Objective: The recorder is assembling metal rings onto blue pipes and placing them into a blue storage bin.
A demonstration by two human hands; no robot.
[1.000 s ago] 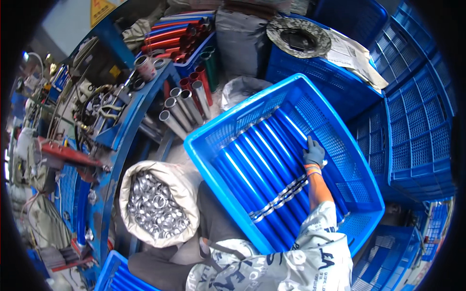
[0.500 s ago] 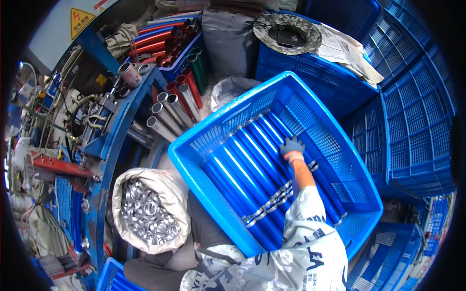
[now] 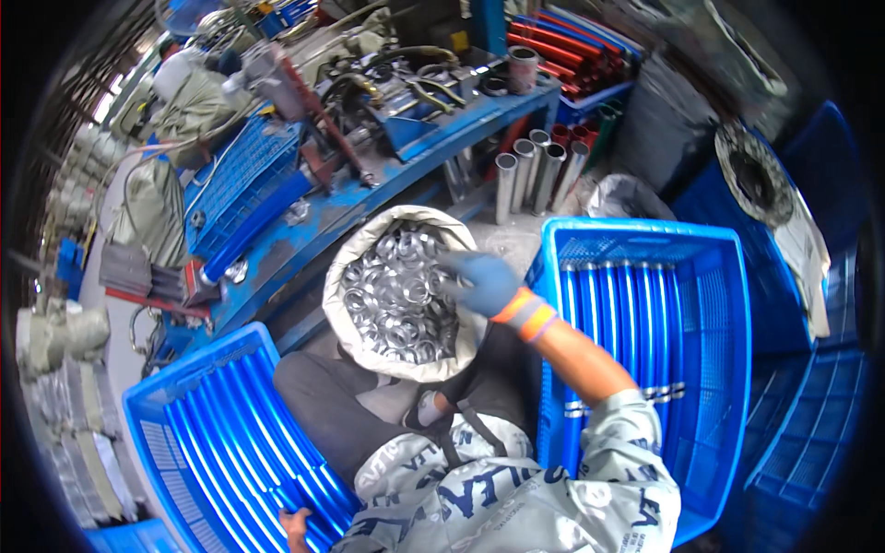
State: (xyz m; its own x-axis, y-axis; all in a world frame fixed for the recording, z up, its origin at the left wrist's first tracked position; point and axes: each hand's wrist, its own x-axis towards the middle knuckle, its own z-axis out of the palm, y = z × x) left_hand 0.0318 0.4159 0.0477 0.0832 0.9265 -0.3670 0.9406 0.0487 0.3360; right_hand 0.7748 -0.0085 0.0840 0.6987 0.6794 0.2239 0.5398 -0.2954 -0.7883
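My right hand (image 3: pixel 485 282), in a grey-blue glove with an orange cuff, is over the right side of an off-white sack (image 3: pixel 343 343). Its fingertips are blurred by motion against the silver metal rings (image 3: pixel 398 300) that fill the sack, so their closing cannot be told. At the lower left, my left hand (image 3: pixel 295 527) is partly in view, its fingers curled on a blue tube among the shiny blue tubes (image 3: pixel 230 438) in the left blue crate (image 3: pixel 147 392). In the right crate (image 3: pixel 735 304), blue tubes (image 3: pixel 627 323) lie side by side, with silver rings on their ends.
Beyond the sack runs a blue workbench (image 3: pixel 369 198) with hoses and metal fittings. Several silver tubes (image 3: pixel 525 175) stand upright on the floor, near red tubes in a blue bin. At right, a camouflage hat (image 3: pixel 751 175) lies on a blue crate.
My view has swung left. My right hand has gone from the tubes in the right crate to the sack of rings. My left hand and the left crate's tubes have come into view.
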